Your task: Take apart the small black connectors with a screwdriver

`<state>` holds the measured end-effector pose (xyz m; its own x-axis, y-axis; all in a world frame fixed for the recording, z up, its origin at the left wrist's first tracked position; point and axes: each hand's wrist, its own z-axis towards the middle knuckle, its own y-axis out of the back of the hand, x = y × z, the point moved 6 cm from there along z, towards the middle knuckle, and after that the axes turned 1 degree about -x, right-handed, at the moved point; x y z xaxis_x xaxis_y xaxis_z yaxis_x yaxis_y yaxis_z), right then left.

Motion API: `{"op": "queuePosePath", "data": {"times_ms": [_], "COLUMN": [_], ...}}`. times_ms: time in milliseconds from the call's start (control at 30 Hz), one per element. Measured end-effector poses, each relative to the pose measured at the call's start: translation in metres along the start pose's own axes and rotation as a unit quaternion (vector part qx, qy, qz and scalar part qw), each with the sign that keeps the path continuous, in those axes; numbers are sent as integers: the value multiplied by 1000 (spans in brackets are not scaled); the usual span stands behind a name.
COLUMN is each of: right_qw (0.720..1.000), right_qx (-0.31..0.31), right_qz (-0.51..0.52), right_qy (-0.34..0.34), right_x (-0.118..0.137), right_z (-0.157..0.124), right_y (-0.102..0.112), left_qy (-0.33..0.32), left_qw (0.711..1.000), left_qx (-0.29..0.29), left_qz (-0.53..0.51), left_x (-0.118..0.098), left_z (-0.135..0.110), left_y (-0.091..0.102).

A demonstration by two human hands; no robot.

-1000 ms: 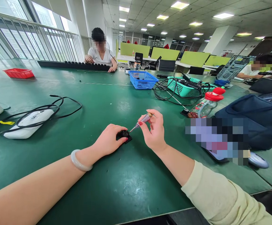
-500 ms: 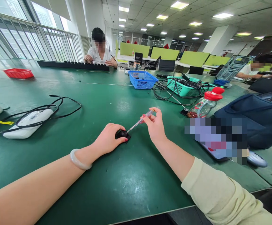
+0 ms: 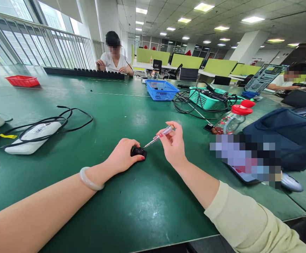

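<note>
My left hand (image 3: 121,156) rests on the green table (image 3: 132,211) with its fingers closed around a small black part (image 3: 138,151), pinning it down. A pale bangle sits on that wrist. My right hand (image 3: 173,144) pinches a thin screwdriver (image 3: 158,136) with a clear pinkish handle. The shaft slants down to the left and its tip meets the top of the black part.
A white device wrapped in black cable (image 3: 31,135) lies at the left. A blue basket (image 3: 161,89), a green basket of cables (image 3: 208,98), a red-lidded bottle (image 3: 232,117) and a dark blue bag (image 3: 287,137) stand to the right. Other people sit at the far side.
The right hand has shifted slightly and the screwdriver handle has turned between its fingers, tip still on the black part. The left hand has kept its hold.
</note>
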<state>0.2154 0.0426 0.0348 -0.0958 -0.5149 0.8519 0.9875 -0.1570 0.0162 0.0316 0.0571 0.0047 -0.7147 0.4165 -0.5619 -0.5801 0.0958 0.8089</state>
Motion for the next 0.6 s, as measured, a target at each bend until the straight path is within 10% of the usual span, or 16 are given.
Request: {"op": "queuePosePath", "data": {"times_ms": [600], "right_qw": [970], "right_qx": [-56], "right_qz": [77], "right_qy": [-225], "right_x": [-44], "right_z": [3], "right_y": [5], "left_qy": [-22], "left_qw": [1000], "left_qx": [14], "left_qz": [-4], "left_x": [-7], "left_z": [-2], "left_y": [0]}}
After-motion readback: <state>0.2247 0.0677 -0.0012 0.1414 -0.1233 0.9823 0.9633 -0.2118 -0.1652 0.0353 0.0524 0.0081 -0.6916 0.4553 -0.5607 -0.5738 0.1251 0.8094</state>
